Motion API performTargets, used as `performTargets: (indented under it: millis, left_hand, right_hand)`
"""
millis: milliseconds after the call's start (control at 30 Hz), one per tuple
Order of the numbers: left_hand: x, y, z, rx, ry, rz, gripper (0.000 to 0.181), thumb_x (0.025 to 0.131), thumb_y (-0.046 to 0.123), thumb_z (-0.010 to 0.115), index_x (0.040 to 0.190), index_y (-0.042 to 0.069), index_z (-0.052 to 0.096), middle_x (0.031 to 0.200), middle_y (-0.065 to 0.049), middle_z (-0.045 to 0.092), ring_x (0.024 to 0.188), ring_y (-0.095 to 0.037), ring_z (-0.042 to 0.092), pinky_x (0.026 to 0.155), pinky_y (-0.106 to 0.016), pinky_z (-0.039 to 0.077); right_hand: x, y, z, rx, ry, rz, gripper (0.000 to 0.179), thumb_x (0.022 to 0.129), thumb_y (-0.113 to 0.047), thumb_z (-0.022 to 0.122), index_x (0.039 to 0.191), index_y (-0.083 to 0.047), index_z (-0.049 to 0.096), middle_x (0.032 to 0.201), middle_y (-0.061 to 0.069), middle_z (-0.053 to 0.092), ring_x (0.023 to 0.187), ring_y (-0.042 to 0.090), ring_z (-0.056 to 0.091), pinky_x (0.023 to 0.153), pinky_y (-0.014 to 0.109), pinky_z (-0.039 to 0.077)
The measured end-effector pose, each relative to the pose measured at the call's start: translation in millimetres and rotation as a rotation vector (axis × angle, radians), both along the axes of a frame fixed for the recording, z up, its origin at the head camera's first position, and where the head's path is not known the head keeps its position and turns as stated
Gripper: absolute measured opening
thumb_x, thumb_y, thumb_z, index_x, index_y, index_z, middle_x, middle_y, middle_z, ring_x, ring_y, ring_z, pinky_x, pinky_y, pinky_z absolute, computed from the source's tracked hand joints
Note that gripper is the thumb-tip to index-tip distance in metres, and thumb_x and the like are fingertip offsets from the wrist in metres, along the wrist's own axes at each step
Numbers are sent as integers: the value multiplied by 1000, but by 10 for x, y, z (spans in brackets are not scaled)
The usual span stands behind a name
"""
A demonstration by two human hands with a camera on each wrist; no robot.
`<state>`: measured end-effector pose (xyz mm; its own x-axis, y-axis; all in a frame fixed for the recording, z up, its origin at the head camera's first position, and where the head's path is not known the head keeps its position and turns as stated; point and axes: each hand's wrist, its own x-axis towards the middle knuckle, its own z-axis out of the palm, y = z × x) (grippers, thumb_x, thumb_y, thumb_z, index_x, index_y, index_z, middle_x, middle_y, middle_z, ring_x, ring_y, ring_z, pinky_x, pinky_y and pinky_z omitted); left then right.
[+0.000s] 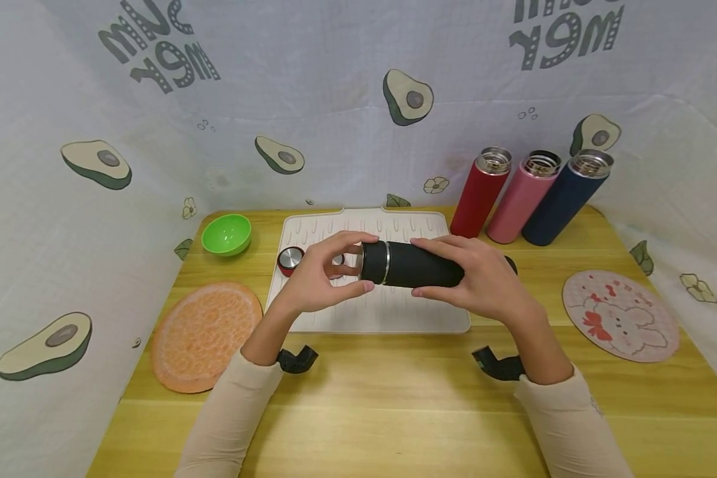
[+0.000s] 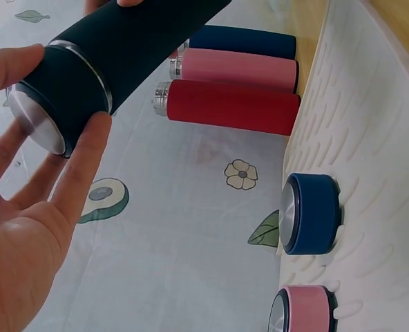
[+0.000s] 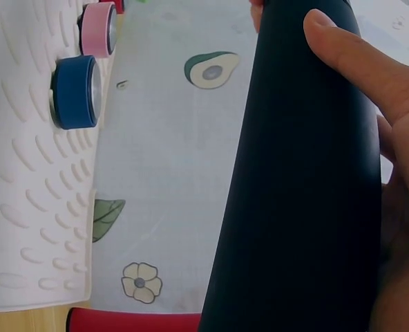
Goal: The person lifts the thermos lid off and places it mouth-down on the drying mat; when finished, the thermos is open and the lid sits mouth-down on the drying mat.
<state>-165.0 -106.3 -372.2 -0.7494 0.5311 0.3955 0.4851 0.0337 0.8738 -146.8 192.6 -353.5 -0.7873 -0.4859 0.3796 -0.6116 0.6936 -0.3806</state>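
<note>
Both hands hold a black thermos bottle (image 1: 425,265) sideways above the white ribbed mat (image 1: 388,315). My left hand (image 1: 325,272) grips the black lid (image 2: 63,97) between thumb and fingers; the lid's steel top faces the left palm. A silver ring shows where lid and body meet. My right hand (image 1: 484,275) is wrapped round the bottle's body, its thumb along the near side in the head view. On the mat are a red lid (image 1: 290,260), a pink lid (image 2: 307,308) and a blue lid (image 2: 314,214); the bottle and hands hide the blue one from the head view.
Lidless red (image 1: 477,199), pink (image 1: 522,202) and navy (image 1: 564,202) bottles stand at the back right. A green bowl (image 1: 227,235) sits at the back left. An orange round placemat (image 1: 209,335) lies left, a pink rabbit placemat (image 1: 621,315) right. A printed cloth (image 1: 346,99) hangs behind.
</note>
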Motion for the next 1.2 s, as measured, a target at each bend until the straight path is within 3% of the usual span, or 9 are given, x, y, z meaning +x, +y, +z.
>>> performTargets:
  millis: [233, 567, 800, 867, 967, 1100, 1200]
  left_hand:
    - [11, 2, 15, 5, -63, 70, 60, 85, 10, 83, 140, 21, 62, 133, -4, 63, 108, -24, 68, 84, -38, 64]
    - [-11, 14, 9, 3, -63, 167, 56, 87, 14, 81, 140, 23, 63, 127, -7, 64, 101, -23, 71, 82, -36, 65]
    - [-34, -27, 6, -9, -60, 187, 58, 89, 12, 80, 142, 23, 61, 126, -7, 64, 102, -24, 70, 81, -35, 65]
    - [-55, -33, -11, -26, -40, 208, 60, 88, 14, 81, 143, 24, 60, 127, -6, 64, 103, -23, 69, 82, -34, 64]
    - [-95, -30, -60, -50, -25, 250, 64, 85, 18, 84, 143, 25, 58, 129, -3, 64, 106, -21, 66, 85, -34, 61]
    - [-166, 26, -158, -79, -24, 290, 66, 81, 22, 88, 140, 24, 58, 133, 1, 63, 111, -17, 64, 85, -32, 58]
    - [-228, 111, -238, -89, -12, 306, 65, 79, 22, 90, 137, 21, 60, 132, 2, 64, 113, -15, 63, 88, -31, 58]
  right_hand:
    - [-26, -30, -25, -19, 21, -2, 80, 71, -41, 95, 143, -26, 63, 123, 9, 68, 98, 25, 62, 74, 39, 57]
    - [-78, 13, -77, -30, 66, -71, 85, 65, -34, 100, 141, -21, 64, 129, 11, 66, 108, 31, 62, 85, 49, 57]
    - [-79, 259, -131, -119, -6, -108, 83, 68, -21, 98, 142, -21, 60, 135, 10, 63, 116, 34, 58, 88, 56, 56]
    - [-81, 358, -150, -154, -9, -109, 84, 69, -16, 97, 143, -21, 59, 136, 11, 62, 118, 33, 57, 90, 52, 55]
    - [-83, 520, -166, -202, 6, -119, 86, 69, -9, 96, 145, -19, 57, 136, 11, 63, 120, 27, 57, 97, 32, 49]
    - [-76, 749, -155, -274, 9, -161, 88, 71, -1, 92, 148, -18, 55, 138, 12, 63, 124, 3, 52, 100, 7, 34]
    - [-69, 932, -123, -322, -20, -211, 88, 75, 1, 89, 151, -21, 51, 143, 0, 59, 124, -12, 44, 102, 5, 32]
